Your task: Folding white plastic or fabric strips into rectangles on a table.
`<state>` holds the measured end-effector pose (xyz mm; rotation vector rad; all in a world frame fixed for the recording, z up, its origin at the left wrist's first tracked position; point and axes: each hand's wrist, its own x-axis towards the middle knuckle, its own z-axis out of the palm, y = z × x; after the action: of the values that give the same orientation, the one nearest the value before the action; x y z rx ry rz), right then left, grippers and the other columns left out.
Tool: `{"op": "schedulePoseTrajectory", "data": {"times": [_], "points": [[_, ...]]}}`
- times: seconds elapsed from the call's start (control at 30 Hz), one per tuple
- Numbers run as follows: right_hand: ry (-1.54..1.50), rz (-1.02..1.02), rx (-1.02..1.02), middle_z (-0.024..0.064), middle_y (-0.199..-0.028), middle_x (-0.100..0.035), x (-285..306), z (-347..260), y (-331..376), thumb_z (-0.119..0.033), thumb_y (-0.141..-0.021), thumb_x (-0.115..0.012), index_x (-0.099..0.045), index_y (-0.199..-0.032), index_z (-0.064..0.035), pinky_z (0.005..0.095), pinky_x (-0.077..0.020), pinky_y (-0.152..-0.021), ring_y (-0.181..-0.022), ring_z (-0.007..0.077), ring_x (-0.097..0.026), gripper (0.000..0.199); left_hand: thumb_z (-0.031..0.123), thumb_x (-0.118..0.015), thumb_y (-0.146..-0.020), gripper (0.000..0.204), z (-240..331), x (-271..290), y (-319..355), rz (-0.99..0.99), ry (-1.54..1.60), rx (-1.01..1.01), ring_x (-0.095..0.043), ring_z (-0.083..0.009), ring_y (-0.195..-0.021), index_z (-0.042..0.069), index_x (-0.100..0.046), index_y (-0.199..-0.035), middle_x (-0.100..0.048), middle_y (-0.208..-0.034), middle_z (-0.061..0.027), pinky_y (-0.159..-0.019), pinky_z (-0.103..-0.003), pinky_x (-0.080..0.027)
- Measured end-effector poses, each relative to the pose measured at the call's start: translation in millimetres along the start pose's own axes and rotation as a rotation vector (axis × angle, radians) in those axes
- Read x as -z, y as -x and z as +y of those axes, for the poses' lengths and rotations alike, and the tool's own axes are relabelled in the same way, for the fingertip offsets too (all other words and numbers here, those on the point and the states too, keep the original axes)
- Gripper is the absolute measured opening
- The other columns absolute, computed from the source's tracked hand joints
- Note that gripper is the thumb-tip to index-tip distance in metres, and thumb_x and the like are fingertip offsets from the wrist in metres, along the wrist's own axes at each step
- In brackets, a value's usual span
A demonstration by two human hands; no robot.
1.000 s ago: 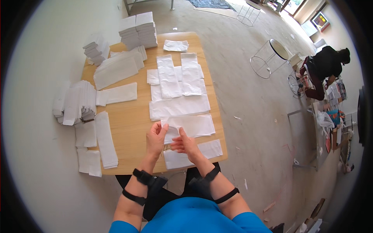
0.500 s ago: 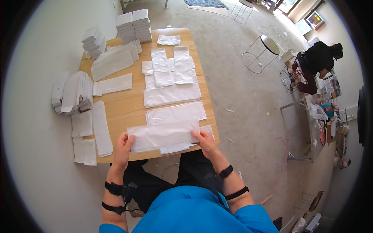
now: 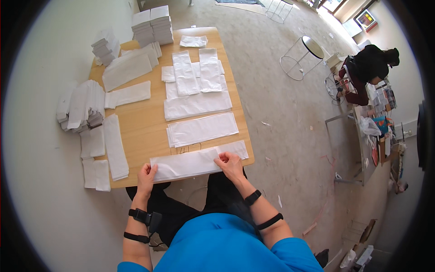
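A long, thin white sheet [image 3: 186,164] lies at the near edge of the wooden table [image 3: 141,136]. My left hand [image 3: 145,177] pinches its left end between thumb and fingers. My right hand [image 3: 231,166] is closed on its right end. Beyond that end, another white piece [image 3: 236,148] shows, partly covered. Just farther off lies a flat pile of similar white sheets [image 3: 205,130], with dark handwritten marks on the wood below it. The exact kind of sheet, paper or thin film, I cannot tell.
More white piles [image 3: 198,105] lie farther back, two pieces crosswise on top. Stacked white bundles [image 3: 153,26] stand at the far left, with a leaning heap [image 3: 81,105] by the wall. A round stool [image 3: 312,47] and a seated person [image 3: 369,68] are right, beside a cluttered table [image 3: 362,136].
The sheet has come down from above the table onto its near edge. My right hand has shifted slightly left and the sheet now lies flatter. The view has shifted a little.
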<state>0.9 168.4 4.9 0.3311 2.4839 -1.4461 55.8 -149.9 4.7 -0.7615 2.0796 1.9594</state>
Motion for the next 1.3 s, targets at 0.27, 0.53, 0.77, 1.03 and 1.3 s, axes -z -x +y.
{"op": "schedulePoseTrajectory", "data": {"times": [0.27, 0.53, 0.77, 1.03, 1.3], "points": [[0.061, -0.035, -0.007, 0.0097, -0.071, -0.069, -3, 5, -18, -0.026, -0.071, -0.076, -0.073, -0.082, -0.0026, 0.0325, -0.0526, -0.065, -0.066, 0.0205, -0.067, 0.026, 0.024, -0.063, -0.095, 0.021, -7, 6, -7, 0.029, -0.052, 0.022, -0.05, -0.0045, -0.074, 0.003, -0.061, -0.094, -0.06, -0.081, 0.0029, -0.068, -0.021, -0.042], [0.106, -0.065, -0.011, 0.0083, -0.073, -0.07, -10, 5, -20, -0.029, -0.071, -0.08, -0.073, -0.084, -0.0019, 0.03, -0.0527, -0.064, -0.066, 0.0171, -0.066, 0.031, 0.024, -0.063, -0.096, 0.021, -22, 14, -14, 0.05, -0.058, 0.039, -0.049, -0.0045, -0.072, 0.003, -0.061, -0.093, -0.059, -0.08, 0.0031, -0.067, -0.021, -0.041], [0.113, -0.035, 0.002, 0.0096, -0.071, -0.069, -11, 2, -20, -0.028, -0.07, -0.08, -0.072, -0.08, -0.003, 0.0339, -0.0525, -0.064, -0.066, 0.0224, -0.067, 0.029, 0.023, -0.062, -0.096, 0.021, -16, 10, -15, 0.041, -0.1, 0.042, -0.049, -0.0041, -0.072, 0.003, -0.061, -0.093, -0.06, -0.08, 0.0028, -0.066, -0.021, -0.041], [0.096, 0.094, 0.02, 0.0102, -0.072, -0.069, 0, 6, -17, -0.029, -0.073, -0.079, -0.071, -0.08, -0.0029, 0.0343, -0.0526, -0.064, -0.067, 0.0223, -0.067, 0.028, 0.024, -0.062, -0.093, 0.024, 7, -12, 13, 0.5, -1.007, -0.364, -0.059, -0.0221, -0.073, 0.001, -0.06, -0.1, -0.064, -0.09, -0.0108, -0.064, -0.029, -0.047], [0.046, 0.009, 0.015, 0.0055, -0.068, -0.067, 5, 23, 15, -0.02, -0.076, -0.077, -0.069, -0.084, -0.0024, 0.027, -0.0507, -0.06, -0.062, 0.013, -0.063, 0.021, 0.006, -0.065, -0.083, 0.01, 49, -143, 32, -0.221, -0.531, -0.455, -0.062, -0.0301, -0.08, 0.004, -0.06, -0.092, -0.057, -0.088, -0.0123, -0.069, -0.038, -0.051]]}}
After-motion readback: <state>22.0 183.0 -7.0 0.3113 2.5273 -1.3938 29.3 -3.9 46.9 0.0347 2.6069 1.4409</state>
